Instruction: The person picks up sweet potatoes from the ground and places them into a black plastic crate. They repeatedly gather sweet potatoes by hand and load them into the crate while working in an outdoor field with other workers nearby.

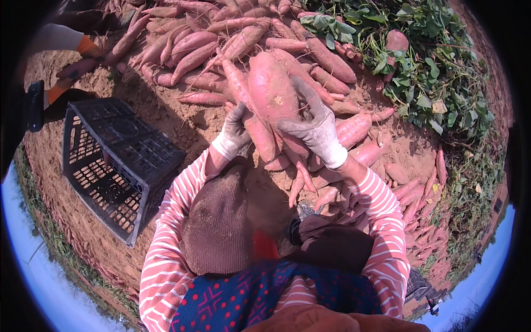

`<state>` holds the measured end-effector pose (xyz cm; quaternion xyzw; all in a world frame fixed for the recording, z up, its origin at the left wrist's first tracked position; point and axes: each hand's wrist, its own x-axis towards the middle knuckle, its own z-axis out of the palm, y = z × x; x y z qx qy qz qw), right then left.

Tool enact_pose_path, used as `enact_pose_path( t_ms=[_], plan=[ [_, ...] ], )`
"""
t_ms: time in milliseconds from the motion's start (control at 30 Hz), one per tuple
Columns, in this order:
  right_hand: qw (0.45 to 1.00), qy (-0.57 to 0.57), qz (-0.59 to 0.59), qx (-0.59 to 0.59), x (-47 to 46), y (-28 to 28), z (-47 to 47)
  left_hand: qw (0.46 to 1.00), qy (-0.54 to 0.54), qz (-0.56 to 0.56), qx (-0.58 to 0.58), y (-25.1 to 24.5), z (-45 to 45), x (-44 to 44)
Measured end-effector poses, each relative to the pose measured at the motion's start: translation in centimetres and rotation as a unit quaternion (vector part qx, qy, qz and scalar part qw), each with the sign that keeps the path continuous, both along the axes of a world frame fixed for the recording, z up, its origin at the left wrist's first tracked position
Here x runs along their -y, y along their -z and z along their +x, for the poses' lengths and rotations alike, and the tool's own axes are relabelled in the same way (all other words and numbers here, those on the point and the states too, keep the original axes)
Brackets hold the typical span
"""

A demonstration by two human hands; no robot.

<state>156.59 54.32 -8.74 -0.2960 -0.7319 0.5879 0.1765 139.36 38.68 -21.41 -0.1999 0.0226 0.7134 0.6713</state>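
Both my hands wear pale, soiled work gloves and hold up a cluster of joined sweet potatoes. My right hand [313, 124] grips the right side of the large, rounded sweet potato [271, 87] in that cluster. On the left, my left hand [236, 132] holds a slimmer sweet potato [259, 135] against it, thumb on top. Thin roots hang from the cluster, and its tops narrow towards the heap. Behind and beneath lies a heap of loose, soil-dusted sweet potatoes [193, 45].
A black plastic crate [143, 155] lies tipped on its side on sandy soil at the left. Green vines [435, 83] cover the upper right. More sweet potatoes [415, 199] lie at the right. Another person's gloved hands [89, 46] with orange cuffs reach in at the upper left.
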Motion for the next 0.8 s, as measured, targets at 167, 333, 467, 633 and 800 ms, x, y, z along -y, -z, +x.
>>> enact_pose_path(
  t_ms=[167, 333, 467, 633, 800],
  plan=[
    [0.979, -0.156, 0.135, 0.008, 2.2, -1.8, -1.3, 0.997, -0.050, 0.050, -0.015, -0.1, -0.3, 1.0],
    [0.975, -0.200, 0.094, 0.016, 2.7, -3.9, -0.9, 0.987, -0.105, 0.116, -0.045, -1.9, -0.1, 2.6],
    [0.977, -0.143, 0.145, 0.062, 3.5, -9.1, 1.1, 0.983, -0.125, 0.121, -0.061, -3.6, 0.3, 4.5],
    [0.979, -0.062, 0.058, 0.183, 3.3, -12.3, 8.2, 0.966, -0.174, 0.156, -0.111, -8.8, -1.8, 8.7],
    [0.982, -0.022, 0.000, 0.188, 6.2, -16.0, 11.4, 0.935, -0.254, 0.170, -0.183, -12.2, -9.7, 19.7]
  ],
)
